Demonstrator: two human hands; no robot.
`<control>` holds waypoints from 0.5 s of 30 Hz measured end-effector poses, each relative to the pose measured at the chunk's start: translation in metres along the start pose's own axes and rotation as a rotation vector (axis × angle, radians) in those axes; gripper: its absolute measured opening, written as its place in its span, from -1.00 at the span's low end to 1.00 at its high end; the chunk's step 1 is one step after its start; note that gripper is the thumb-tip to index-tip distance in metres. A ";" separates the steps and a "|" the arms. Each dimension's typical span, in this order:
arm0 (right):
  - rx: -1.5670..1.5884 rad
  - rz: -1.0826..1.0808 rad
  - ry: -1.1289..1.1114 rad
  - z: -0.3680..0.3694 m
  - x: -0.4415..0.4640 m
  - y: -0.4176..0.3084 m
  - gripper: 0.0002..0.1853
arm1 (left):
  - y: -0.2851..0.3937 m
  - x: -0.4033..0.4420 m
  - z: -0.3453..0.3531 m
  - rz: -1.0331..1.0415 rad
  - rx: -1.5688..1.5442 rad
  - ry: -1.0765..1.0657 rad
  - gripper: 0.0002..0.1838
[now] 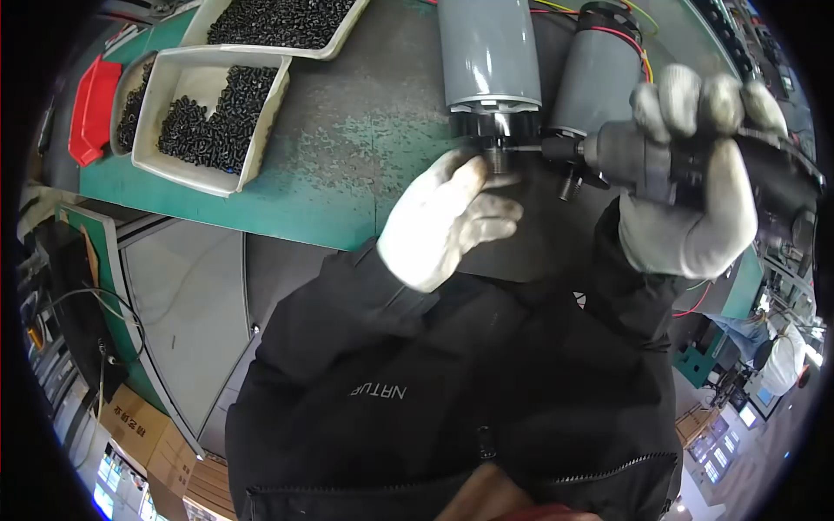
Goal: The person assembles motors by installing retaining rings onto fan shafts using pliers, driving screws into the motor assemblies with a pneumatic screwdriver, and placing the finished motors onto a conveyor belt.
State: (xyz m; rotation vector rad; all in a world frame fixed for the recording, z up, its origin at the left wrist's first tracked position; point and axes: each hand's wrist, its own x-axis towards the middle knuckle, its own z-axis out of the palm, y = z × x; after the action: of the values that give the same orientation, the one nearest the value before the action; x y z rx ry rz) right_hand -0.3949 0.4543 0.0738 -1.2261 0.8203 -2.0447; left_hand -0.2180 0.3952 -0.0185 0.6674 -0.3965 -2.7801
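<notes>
My right hand (695, 191), in a white glove, is wrapped round a black power screwdriver (638, 161) held level. Its thin bit points left, up against the front end of a grey cylindrical motor (489, 56) lying on the bench. From that end a ridged metal motor shaft (497, 159) sticks out toward me. My left hand (447, 213), also gloved, has its thumb and curled fingers closed at the shaft's tip. Whether a screw sits at the bit's tip is too small to tell. A second grey motor (595, 78) lies to the right, partly behind the screwdriver.
Two white bins (213, 178) of small black parts (213, 122) stand at the left of the green worn bench (334, 187). Beside them are a round container and a red tray (94, 111). Coloured wires run behind the motors. Another person (782, 360) is far off at right.
</notes>
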 end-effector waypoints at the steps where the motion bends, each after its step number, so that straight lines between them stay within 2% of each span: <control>1: -0.052 0.017 -0.035 -0.005 -0.002 -0.002 -0.56 | -0.004 0.010 -0.006 0.013 -0.051 -0.047 -0.58; 3: -0.146 0.036 -0.120 -0.013 -0.004 -0.004 -0.48 | -0.011 0.023 -0.014 0.032 -0.147 -0.140 -0.57; 6: -0.256 0.039 -0.164 -0.014 -0.006 0.000 -0.44 | -0.009 0.022 -0.014 0.018 -0.130 -0.187 -0.60; 13: -0.223 0.122 -0.223 -0.016 0.001 0.000 -0.44 | -0.008 0.022 -0.018 -0.021 -0.090 -0.202 -0.68; 15: -0.196 0.113 -0.148 -0.013 -0.003 0.002 -0.45 | -0.009 0.022 -0.019 -0.020 -0.051 -0.186 -0.68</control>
State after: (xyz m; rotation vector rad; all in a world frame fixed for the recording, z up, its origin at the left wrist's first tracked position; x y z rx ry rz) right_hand -0.4054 0.4576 0.0656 -1.3858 1.0126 -1.7942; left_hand -0.2300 0.3927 -0.0464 0.4041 -0.3555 -2.8711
